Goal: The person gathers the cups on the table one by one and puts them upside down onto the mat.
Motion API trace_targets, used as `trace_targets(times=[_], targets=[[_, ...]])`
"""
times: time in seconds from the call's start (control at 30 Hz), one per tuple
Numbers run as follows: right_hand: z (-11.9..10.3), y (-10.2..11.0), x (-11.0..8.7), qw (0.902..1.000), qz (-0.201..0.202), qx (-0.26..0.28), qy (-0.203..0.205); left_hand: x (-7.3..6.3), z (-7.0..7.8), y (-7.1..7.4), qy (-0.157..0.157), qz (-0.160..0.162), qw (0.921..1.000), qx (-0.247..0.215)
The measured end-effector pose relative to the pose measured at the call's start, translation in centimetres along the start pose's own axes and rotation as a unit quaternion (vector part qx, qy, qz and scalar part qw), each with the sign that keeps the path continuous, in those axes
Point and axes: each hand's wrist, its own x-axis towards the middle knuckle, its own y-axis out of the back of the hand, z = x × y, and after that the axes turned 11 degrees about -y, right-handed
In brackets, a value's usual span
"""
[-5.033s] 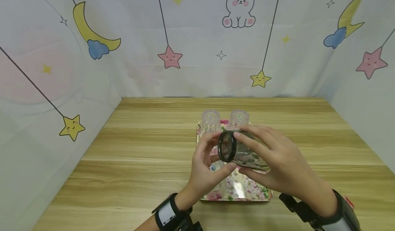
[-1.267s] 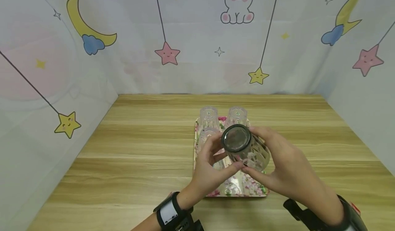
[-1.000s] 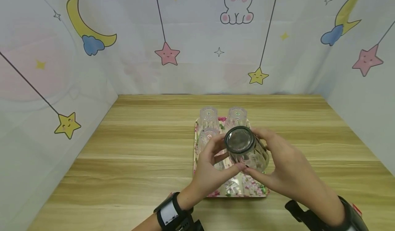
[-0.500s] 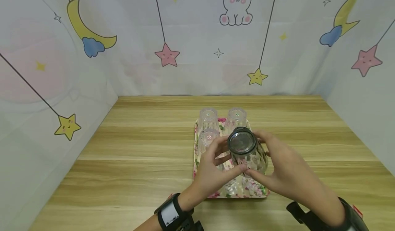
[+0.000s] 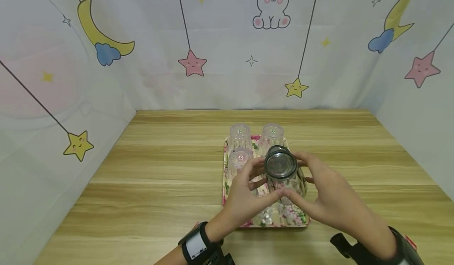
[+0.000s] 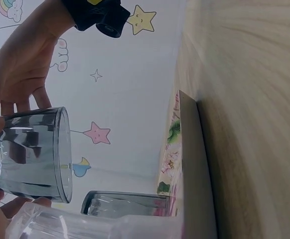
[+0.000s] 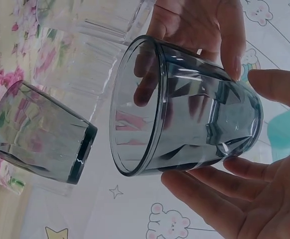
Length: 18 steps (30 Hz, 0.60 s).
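Both hands hold one smoky grey glass (image 5: pixel 281 165), mouth down and base up, over a floral tray (image 5: pixel 292 216). My left hand (image 5: pixel 242 200) curls fingers and thumb around its left side. On the right side, my right hand (image 5: pixel 331 192) grips it likewise, and the thumbs meet at the front. The right wrist view shows the held glass (image 7: pixel 200 109) with its rim towards the tray, apart from it. A second grey glass (image 7: pixel 40 134) stands inverted on the tray, mostly hidden behind the held one in the head view.
Inverted clear glasses stand on the tray: back left (image 5: pixel 239 137), back middle (image 5: pixel 272 135) and a nearer left one (image 5: pixel 240 158). My left hand hides part of the tray. Wooden tabletop (image 5: pixel 170 170) surrounds it, with a printed curtain (image 5: pixel 227 84) behind.
Five seconds ago the grey glass lay sideways in both hands, base facing left. It has since turned base up and shifted slightly right; over the last half second it barely moves.
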Motion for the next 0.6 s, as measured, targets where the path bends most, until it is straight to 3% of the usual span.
trace_targets(times=[0.37,0.6], targets=[[0.39,-0.35,-0.07,0.9996,-0.012,0.008,-0.025,0.03,0.17,-0.17,0.020,-0.019,0.9988,0.040],[0.63,-0.60,-0.21,0.9992,-0.019,0.010,-0.032,0.01,0.07,-0.27,0.015,-0.026,0.9973,0.067]])
